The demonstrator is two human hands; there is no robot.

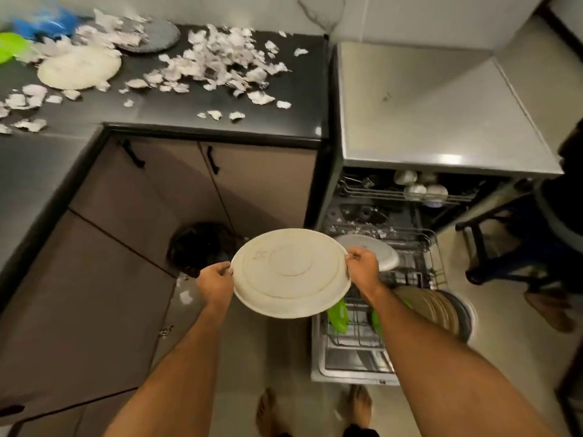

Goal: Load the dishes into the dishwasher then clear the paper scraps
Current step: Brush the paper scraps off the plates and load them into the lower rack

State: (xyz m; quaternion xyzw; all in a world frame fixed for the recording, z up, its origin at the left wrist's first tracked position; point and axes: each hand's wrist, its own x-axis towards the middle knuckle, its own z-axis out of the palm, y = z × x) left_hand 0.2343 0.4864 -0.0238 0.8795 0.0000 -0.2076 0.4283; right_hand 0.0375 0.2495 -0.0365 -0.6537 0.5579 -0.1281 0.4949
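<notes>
I hold a large cream plate point(290, 274) upside down above the floor, just left of the open dishwasher. My left hand point(216, 280) grips its left rim and my right hand point(362, 263) pinches its right rim. The dishwasher's lower rack point(422, 247) is pulled out and holds a white plate point(378, 249), green plates point(337, 315) and several brown and dark plates point(441, 310). Bowls point(419, 187) sit in the upper rack. Torn paper scraps point(217, 61) cover the black counter point(189, 105), where a cream plate point(79, 69) and a grey plate point(151, 36) lie.
A black bin bag point(198, 244) stands on the floor by the cabinets, with a few scraps near it. Green point(9, 45) and blue point(44, 23) items sit at the counter's far left. Another person point(561, 216) stands at the right beside a dark stool. My bare feet show below.
</notes>
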